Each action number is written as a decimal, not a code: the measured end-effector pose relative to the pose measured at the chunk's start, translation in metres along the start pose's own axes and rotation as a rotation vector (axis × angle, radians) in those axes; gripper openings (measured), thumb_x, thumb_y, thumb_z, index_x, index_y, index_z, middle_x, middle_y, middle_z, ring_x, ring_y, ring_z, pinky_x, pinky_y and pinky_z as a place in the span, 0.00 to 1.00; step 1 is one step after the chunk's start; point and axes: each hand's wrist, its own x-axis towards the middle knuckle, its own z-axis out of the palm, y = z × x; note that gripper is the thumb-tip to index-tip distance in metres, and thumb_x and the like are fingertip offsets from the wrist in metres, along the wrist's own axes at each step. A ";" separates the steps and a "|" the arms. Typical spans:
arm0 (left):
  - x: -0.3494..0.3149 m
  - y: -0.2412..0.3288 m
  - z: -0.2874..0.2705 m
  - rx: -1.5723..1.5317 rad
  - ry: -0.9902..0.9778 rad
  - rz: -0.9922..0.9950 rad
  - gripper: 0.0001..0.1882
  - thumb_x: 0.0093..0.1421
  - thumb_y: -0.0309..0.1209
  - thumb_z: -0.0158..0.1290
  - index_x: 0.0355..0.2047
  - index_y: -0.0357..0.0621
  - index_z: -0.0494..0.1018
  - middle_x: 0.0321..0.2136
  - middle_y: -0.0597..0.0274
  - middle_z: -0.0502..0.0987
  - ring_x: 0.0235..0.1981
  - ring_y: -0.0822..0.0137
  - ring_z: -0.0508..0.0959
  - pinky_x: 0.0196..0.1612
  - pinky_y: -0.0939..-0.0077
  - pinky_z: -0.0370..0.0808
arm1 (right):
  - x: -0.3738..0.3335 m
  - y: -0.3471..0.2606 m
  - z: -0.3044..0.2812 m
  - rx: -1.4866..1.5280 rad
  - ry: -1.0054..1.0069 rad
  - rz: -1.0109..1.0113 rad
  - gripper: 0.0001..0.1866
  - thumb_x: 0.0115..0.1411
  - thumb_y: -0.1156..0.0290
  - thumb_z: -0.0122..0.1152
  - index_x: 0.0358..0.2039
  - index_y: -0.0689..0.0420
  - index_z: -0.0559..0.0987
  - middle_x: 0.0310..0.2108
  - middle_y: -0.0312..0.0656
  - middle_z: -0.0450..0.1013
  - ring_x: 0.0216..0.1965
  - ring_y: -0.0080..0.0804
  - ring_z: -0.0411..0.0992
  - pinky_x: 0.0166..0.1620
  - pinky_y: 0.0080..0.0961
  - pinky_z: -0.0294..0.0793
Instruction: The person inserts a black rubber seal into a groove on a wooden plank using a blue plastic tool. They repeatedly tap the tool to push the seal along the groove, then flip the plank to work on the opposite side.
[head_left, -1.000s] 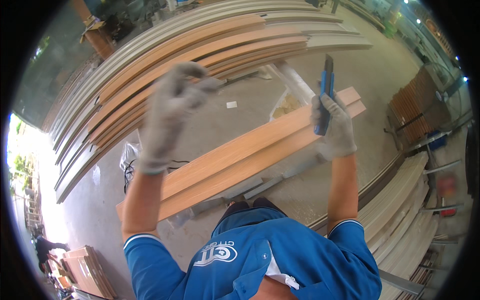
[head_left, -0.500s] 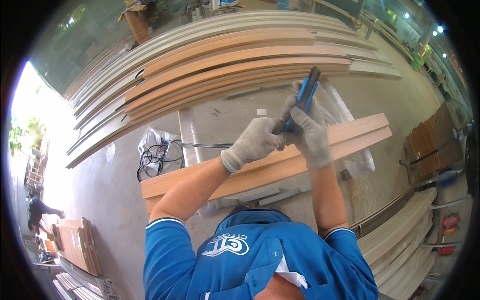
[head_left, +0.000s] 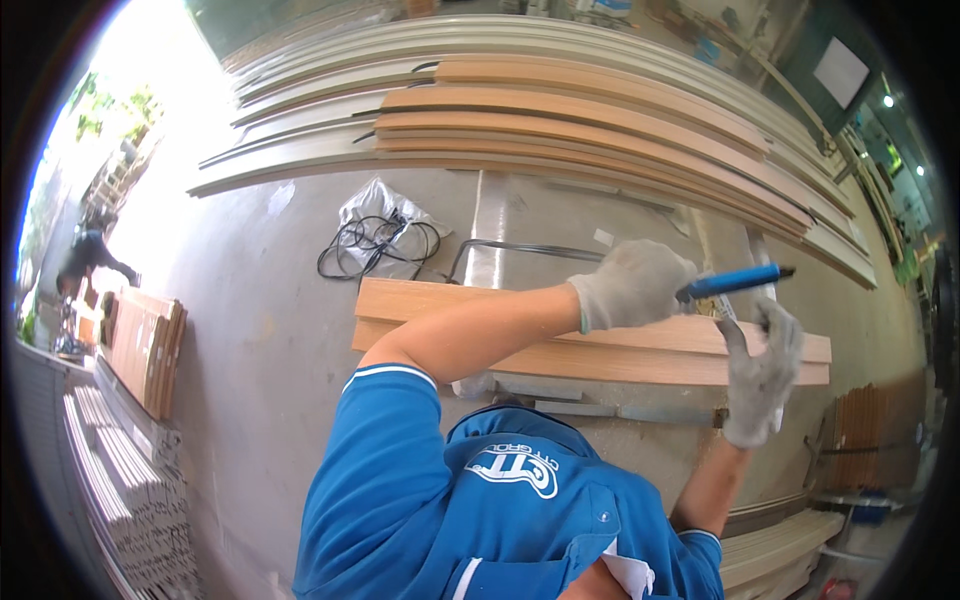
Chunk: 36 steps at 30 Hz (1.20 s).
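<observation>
My gloved left hand (head_left: 640, 287) is closed around a slim blue tool with a dark tip, shaped like a utility knife (head_left: 738, 281). The tool points to the right, above the wooden boards. My right hand (head_left: 763, 375), also in a grey-white glove, is apart from the tool, its thumb and fingers spread near the boards' right end. Motion blurs it a little. Beneath both hands lie light brown wood-look boards (head_left: 600, 358), placed lengthwise in front of me and partly covered by my left forearm.
Long brown planks (head_left: 590, 140) and pale profiles (head_left: 290, 180) lie stacked farther off. Black cable (head_left: 385, 245) coils on a clear plastic bag (head_left: 365, 205). At left are brown panels (head_left: 140, 350), bundled white profiles (head_left: 110, 460) and another person (head_left: 90, 255) bending down.
Both hands were together on the blue tool; now only the left holds it, turned from upright to pointing right. My right hand has let go and moved right and nearer. The view has shifted.
</observation>
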 end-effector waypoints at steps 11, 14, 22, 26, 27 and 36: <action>0.002 -0.009 -0.018 -0.398 0.477 0.270 0.31 0.69 0.52 0.51 0.61 0.41 0.68 0.43 0.41 0.79 0.44 0.45 0.81 0.46 0.57 0.78 | 0.024 0.031 0.022 0.857 -0.151 0.420 0.10 0.60 0.77 0.69 0.42 0.63 0.80 0.29 0.33 0.75 0.25 0.21 0.71 0.31 0.20 0.73; 0.009 -0.003 -0.024 -0.464 0.507 0.288 0.41 0.70 0.59 0.43 0.70 0.38 0.55 0.56 0.34 0.69 0.55 0.40 0.74 0.55 0.55 0.73 | 0.031 0.024 0.021 1.055 -0.142 0.166 0.15 0.57 0.78 0.71 0.44 0.62 0.79 0.33 0.35 0.77 0.30 0.20 0.73 0.35 0.19 0.75; 0.020 0.027 -0.042 -0.341 0.524 0.329 0.48 0.65 0.60 0.51 0.70 0.34 0.51 0.60 0.29 0.63 0.60 0.34 0.67 0.63 0.50 0.65 | 0.049 0.005 0.054 1.244 -0.015 0.014 0.26 0.57 0.76 0.71 0.55 0.60 0.71 0.49 0.38 0.74 0.47 0.27 0.74 0.54 0.27 0.75; 0.029 0.032 -0.051 -0.481 0.483 0.452 0.52 0.60 0.55 0.61 0.69 0.30 0.52 0.56 0.31 0.66 0.61 0.38 0.67 0.64 0.50 0.65 | 0.053 0.000 0.046 1.268 0.110 -0.052 0.22 0.61 0.72 0.69 0.54 0.61 0.73 0.50 0.42 0.75 0.49 0.29 0.74 0.54 0.29 0.76; 0.030 0.031 -0.049 -0.463 0.530 0.497 0.52 0.57 0.53 0.64 0.69 0.32 0.53 0.56 0.32 0.67 0.60 0.40 0.69 0.61 0.52 0.68 | 0.052 0.002 0.037 1.218 0.164 -0.034 0.20 0.62 0.71 0.68 0.53 0.61 0.74 0.49 0.42 0.75 0.47 0.29 0.75 0.52 0.28 0.76; 0.050 0.049 0.004 -0.256 0.256 0.410 0.07 0.63 0.27 0.61 0.40 0.40 0.79 0.28 0.54 0.80 0.29 0.60 0.80 0.33 0.70 0.75 | 0.029 0.077 -0.043 1.514 0.615 0.336 0.12 0.64 0.77 0.62 0.48 0.58 0.76 0.36 0.48 0.79 0.24 0.19 0.69 0.26 0.17 0.67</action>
